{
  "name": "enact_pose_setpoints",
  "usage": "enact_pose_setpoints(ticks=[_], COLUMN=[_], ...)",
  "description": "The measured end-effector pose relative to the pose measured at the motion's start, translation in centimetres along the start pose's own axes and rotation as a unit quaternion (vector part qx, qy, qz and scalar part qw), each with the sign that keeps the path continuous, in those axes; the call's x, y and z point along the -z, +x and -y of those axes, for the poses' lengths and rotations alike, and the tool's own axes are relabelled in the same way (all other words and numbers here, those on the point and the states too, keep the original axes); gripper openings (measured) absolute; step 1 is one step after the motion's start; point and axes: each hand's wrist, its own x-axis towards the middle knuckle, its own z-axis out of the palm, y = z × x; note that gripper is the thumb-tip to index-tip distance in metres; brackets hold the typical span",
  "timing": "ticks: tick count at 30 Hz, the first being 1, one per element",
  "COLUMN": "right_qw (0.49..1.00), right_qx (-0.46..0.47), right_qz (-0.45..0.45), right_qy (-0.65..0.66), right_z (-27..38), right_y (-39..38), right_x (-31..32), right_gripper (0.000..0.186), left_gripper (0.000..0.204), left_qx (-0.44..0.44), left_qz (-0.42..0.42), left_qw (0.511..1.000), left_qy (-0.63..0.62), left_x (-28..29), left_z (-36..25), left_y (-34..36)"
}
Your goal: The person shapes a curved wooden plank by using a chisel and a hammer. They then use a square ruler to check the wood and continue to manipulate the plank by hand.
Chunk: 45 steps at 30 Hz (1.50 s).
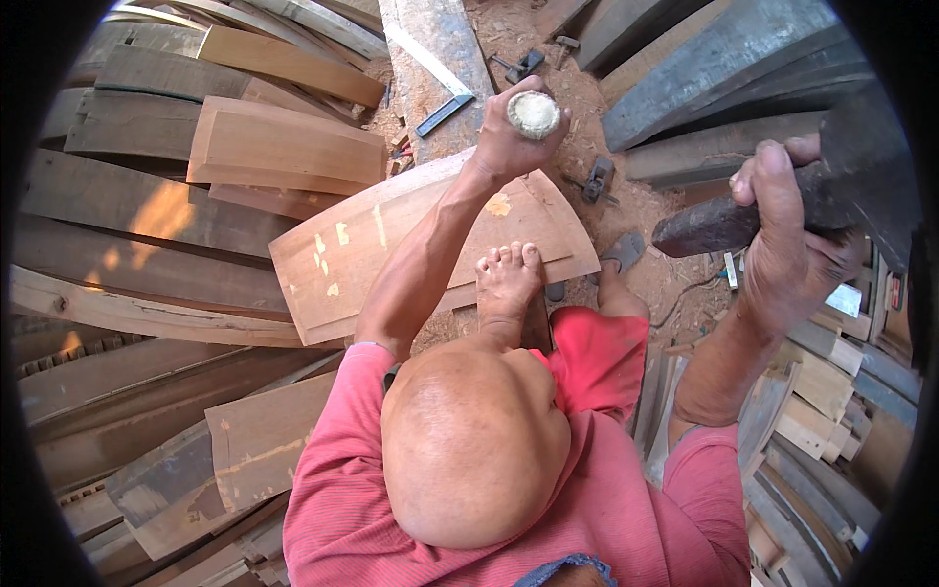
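My left hand [516,142] is wrapped round an upright chisel [534,115]. Only the pale, worn butt of its round handle shows; the blade is hidden beneath my fist. Below that hand lies a broad, reddish-brown curved board [553,235] with stepped edges and several pale patches. My bare foot [509,279] presses on the board. Out to the right, my right hand [792,225] grips a heavy dark mallet [866,166], held up and well apart from the chisel. Part of the mallet runs into the dark rim of the picture.
Beyond the board, a try square [445,112] with a blue stock rests on a plank [430,29]. Dark clamps [597,181] lie among wood shavings [577,108]. Curved boards [156,205] are stacked at the left, grey ones [724,73] at the far right.
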Motion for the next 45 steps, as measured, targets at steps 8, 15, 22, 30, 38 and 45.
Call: enact_pose_setpoints(ticks=[8, 15, 22, 30, 38, 45], right_qw=[0.999, 0.999, 0.988, 0.872, 0.967, 0.989], right_qx=[-0.003, 0.011, 0.039, -0.051, -0.103, -0.051], right_qz=[0.034, 0.024, 0.09, 0.334, 0.17, 0.095], right_qy=[0.031, 0.041, -0.118, -0.354, -0.161, -0.102], right_z=[0.3, 0.3, -2.9, -8.7, -3.5, -2.3], right_y=[-0.1, 0.3, -1.5, -2.7, -3.2, -2.1], right_x=[0.6, 1.0, 0.2, -1.7, -1.3, 0.0], right_gripper=[0.013, 0.014, 0.011, 0.024, 0.017, 0.011], left_gripper=[0.019, 0.019, 0.02, 0.022, 0.022, 0.019], left_qx=[0.025, 0.036, 0.035, -0.07, 0.04, 0.056], left_qz=[0.029, 0.039, 0.057, 0.013, -0.015, 0.021], left_qw=[0.999, 0.998, 0.996, 0.997, 0.999, 0.998], left_qy=[0.022, 0.023, 0.052, 0.006, 0.0, 0.027], left_x=[0.6, 0.5, 0.6, -0.7, 0.4, 0.5], left_z=[1.7, 1.7, 0.6, 1.0, 1.5, 0.0], left_y=[-0.2, -0.4, -0.7, -2.0, -0.6, -1.0])
